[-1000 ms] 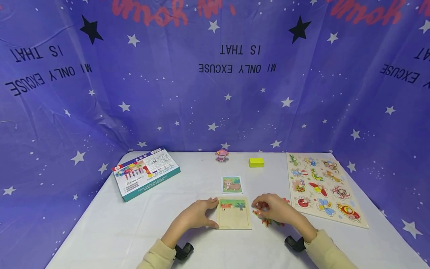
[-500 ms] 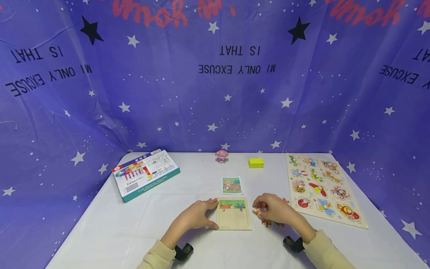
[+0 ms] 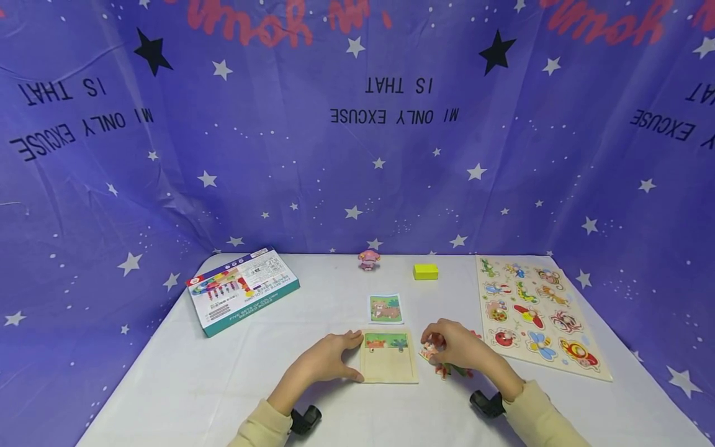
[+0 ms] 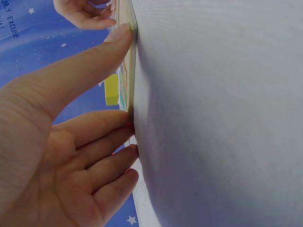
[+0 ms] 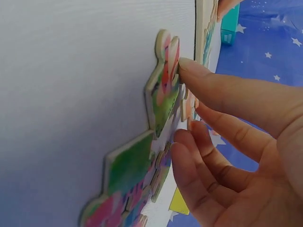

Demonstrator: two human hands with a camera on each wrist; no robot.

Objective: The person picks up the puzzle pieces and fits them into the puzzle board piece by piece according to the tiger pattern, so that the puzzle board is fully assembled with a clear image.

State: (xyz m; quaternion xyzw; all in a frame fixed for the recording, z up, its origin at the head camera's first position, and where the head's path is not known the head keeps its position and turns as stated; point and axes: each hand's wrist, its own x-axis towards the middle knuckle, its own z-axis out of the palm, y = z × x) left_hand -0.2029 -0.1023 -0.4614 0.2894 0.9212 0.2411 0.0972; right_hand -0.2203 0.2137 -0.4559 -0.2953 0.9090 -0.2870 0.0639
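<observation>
Left hand (image 3: 326,355): grip wide, touching tray (image 3: 389,370); brace it. Right hand (image 3: 460,346): grip narrow at pieces (image 5: 128,163), pinch unclear; take edges only.

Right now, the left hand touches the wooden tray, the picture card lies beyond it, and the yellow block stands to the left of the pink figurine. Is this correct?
Not quite: the head view shows the yellow block to the right of the pink figurine. The left hand does touch the wooden tray, and the picture card lies beyond it.
</observation>
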